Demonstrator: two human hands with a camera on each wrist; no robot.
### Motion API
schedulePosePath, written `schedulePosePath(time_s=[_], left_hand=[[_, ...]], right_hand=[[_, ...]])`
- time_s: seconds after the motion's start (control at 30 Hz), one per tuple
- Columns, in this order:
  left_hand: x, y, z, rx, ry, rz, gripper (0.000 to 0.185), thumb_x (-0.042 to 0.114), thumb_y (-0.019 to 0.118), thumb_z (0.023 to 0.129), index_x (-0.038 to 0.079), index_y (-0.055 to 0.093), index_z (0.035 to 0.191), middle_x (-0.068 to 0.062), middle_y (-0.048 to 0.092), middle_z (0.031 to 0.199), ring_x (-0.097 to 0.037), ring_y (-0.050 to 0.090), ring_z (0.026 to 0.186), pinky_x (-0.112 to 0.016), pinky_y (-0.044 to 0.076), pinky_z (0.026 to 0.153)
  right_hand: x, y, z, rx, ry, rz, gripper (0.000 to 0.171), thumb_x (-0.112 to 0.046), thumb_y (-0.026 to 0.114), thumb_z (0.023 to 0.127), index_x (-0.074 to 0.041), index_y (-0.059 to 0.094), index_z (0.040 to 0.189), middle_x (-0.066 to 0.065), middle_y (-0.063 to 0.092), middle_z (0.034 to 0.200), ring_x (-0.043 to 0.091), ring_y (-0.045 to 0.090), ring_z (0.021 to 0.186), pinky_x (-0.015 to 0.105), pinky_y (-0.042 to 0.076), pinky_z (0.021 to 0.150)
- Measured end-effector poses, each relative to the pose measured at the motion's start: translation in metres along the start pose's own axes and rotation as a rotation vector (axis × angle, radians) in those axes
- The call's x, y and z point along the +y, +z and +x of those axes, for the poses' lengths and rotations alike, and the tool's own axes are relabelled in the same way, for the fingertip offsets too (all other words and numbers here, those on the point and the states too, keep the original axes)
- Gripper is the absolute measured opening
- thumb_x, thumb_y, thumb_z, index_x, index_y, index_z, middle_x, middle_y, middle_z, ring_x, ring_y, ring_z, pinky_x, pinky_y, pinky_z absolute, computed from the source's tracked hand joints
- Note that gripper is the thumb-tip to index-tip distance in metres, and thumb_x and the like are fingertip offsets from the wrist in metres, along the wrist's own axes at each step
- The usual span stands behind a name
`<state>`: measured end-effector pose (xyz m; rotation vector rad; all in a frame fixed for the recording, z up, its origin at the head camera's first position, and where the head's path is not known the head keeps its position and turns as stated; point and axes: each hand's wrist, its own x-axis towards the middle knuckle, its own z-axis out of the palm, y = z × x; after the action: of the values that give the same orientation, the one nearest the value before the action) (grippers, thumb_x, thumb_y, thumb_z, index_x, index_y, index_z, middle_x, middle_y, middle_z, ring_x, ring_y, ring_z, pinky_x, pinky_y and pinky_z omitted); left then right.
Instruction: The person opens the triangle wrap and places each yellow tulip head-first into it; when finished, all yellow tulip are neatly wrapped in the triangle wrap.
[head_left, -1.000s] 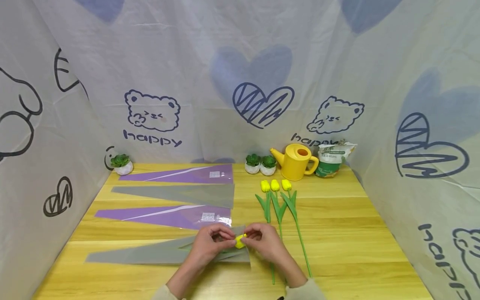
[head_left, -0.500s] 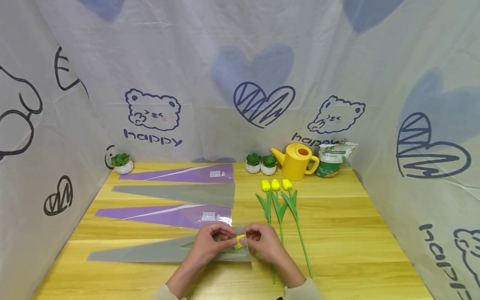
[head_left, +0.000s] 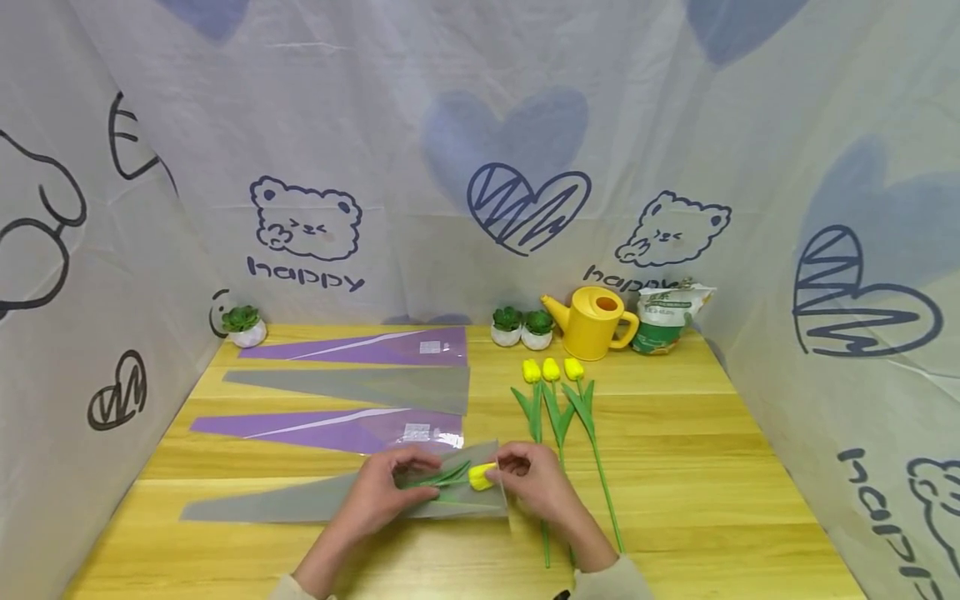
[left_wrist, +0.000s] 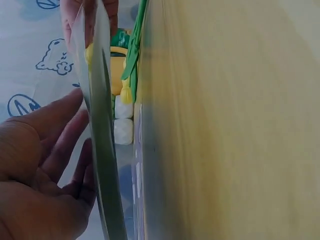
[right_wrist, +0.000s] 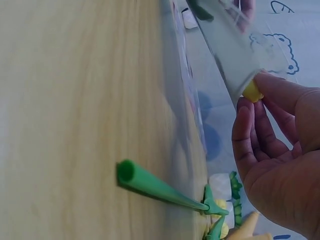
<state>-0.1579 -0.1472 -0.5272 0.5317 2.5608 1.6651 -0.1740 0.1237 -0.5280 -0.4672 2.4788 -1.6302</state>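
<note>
A yellow artificial tulip (head_left: 481, 477) lies in a grey, part-clear flower sleeve (head_left: 277, 502) at the front of the table, its green leaves showing through the film. My right hand (head_left: 536, 479) pinches the tulip's head at the sleeve's wide mouth; in the right wrist view the thumb and fingers meet at the yellow bloom (right_wrist: 252, 92). Over the sleeve's middle, beside the leaves, my left hand (head_left: 384, 492) has thumb and fingers spread apart. In the left wrist view, that thumb and fingers come up against one face of the sleeve (left_wrist: 102, 130).
Three yellow tulips (head_left: 551, 371) lie right of the sleeves. Behind the worked sleeve are two purple sleeves (head_left: 330, 427) and another grey sleeve (head_left: 300, 383). Along the back stand small potted succulents (head_left: 506, 327), a yellow watering can (head_left: 592, 325) and a green-white bag (head_left: 663, 321).
My left hand has slid left from the tulip's head and its fingers have spread, uncovering the leaves. The right hand stays at the bloom, slightly farther right, with the sleeve's mouth lifted more.
</note>
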Motion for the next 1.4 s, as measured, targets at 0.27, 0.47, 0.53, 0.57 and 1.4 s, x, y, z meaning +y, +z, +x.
schedulePosePath(time_s=[0.27,0.47,0.53,0.57,1.4], left_hand=[[0.0,0.001,0.002,-0.018,0.01,0.056,0.034,0.02,0.09,0.08,0.014,0.078,0.111,0.003,0.079,0.106,-0.016,0.073,0.098,-0.032,0.056,0.093],[0.0,0.003,0.003,-0.041,0.005,0.06,0.039,0.027,0.091,0.077,0.016,0.078,0.112,0.005,0.079,0.107,-0.019,0.072,0.103,-0.034,0.053,0.099],[0.0,0.003,0.004,-0.052,0.01,0.043,0.037,0.025,0.091,0.078,0.014,0.078,0.111,0.004,0.08,0.103,-0.017,0.073,0.1,-0.034,0.051,0.102],[-0.001,0.004,0.005,-0.053,0.012,0.04,0.036,0.024,0.09,0.078,0.014,0.078,0.111,0.004,0.08,0.101,-0.015,0.074,0.098,-0.033,0.05,0.104],[-0.001,0.011,0.008,-0.004,0.002,-0.011,0.015,0.01,0.085,0.084,0.015,0.08,0.098,0.005,0.079,0.089,-0.007,0.071,0.082,-0.024,0.053,0.086]], right_hand=[[-0.003,-0.003,0.0,-0.001,0.009,0.034,0.016,-0.015,0.079,0.093,-0.003,0.078,0.104,0.013,0.075,0.094,0.009,0.063,0.077,0.021,0.053,0.067],[-0.003,-0.003,0.0,0.004,0.013,0.059,0.017,-0.013,0.078,0.093,-0.002,0.077,0.106,0.015,0.075,0.097,0.011,0.065,0.079,0.021,0.054,0.068],[-0.003,-0.003,0.0,0.005,0.01,0.063,0.017,-0.013,0.078,0.093,-0.002,0.077,0.105,0.014,0.075,0.096,0.011,0.065,0.079,0.021,0.054,0.069],[-0.003,-0.003,0.0,0.004,0.009,0.064,0.017,-0.013,0.078,0.092,-0.001,0.077,0.105,0.014,0.075,0.096,0.011,0.066,0.08,0.021,0.055,0.07],[-0.005,0.003,-0.002,0.015,0.004,0.047,0.014,-0.014,0.08,0.091,-0.003,0.078,0.099,0.011,0.076,0.094,0.011,0.067,0.08,0.022,0.056,0.07]])
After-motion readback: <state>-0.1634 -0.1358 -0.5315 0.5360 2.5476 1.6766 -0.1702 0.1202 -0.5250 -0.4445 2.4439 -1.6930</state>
